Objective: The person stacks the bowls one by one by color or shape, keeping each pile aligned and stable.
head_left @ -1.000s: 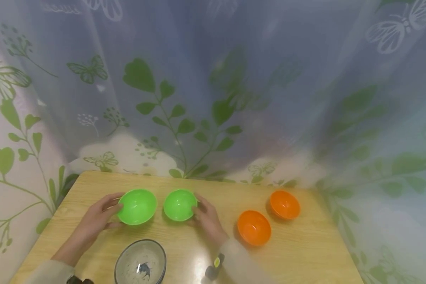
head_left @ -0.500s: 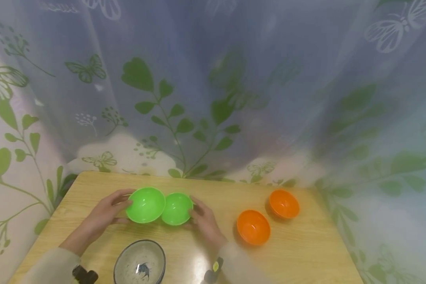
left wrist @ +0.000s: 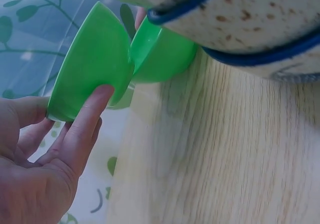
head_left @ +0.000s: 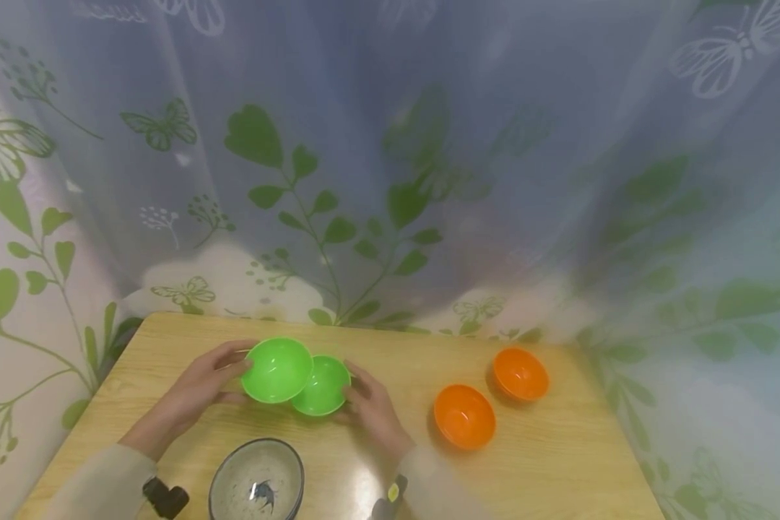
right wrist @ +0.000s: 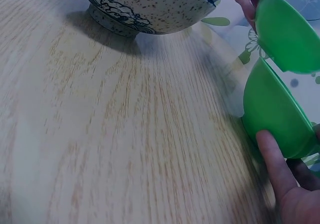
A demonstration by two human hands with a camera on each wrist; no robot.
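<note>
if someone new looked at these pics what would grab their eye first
Probably the larger green bowl in the left hand, overlapping, in the head view, the smaller green bowl in the right hand. Next, two orange bowls farther right on the wooden table, then what looks like a stack of speckled bowls nearer the person.

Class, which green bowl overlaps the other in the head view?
The left green bowl, held in the left hand; its rim covers part of the right green bowl in the right hand.
</note>
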